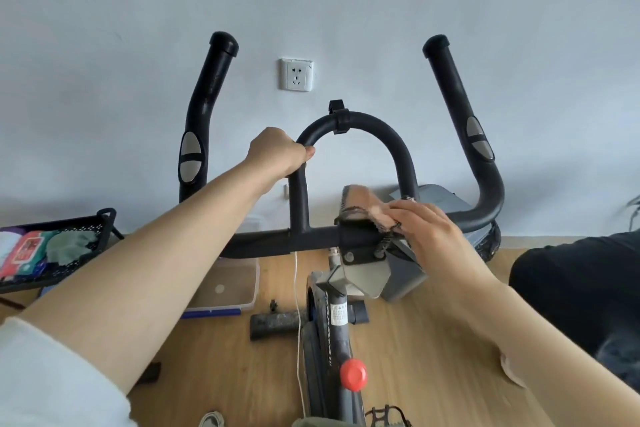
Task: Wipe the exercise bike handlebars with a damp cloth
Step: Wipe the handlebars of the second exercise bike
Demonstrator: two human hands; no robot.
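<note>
Fingers (305, 153) of left hand (277, 152) wrap tight round the left side of the handlebars (381, 128) centre loop. Right hand (436, 236) lies flat, fingers together and fairly straight, pressing pinkish cloth (360, 206) onto the crossbar's middle clamp. Red knob (353, 374) sits lower on the frame, wall socket (296, 74) behind.

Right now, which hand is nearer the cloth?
Right. The right hand lies on the cloth, atop the handlebar's centre clamp. The left hand grips the left side of the loop bar, up and left of the cloth, not touching it.
</note>
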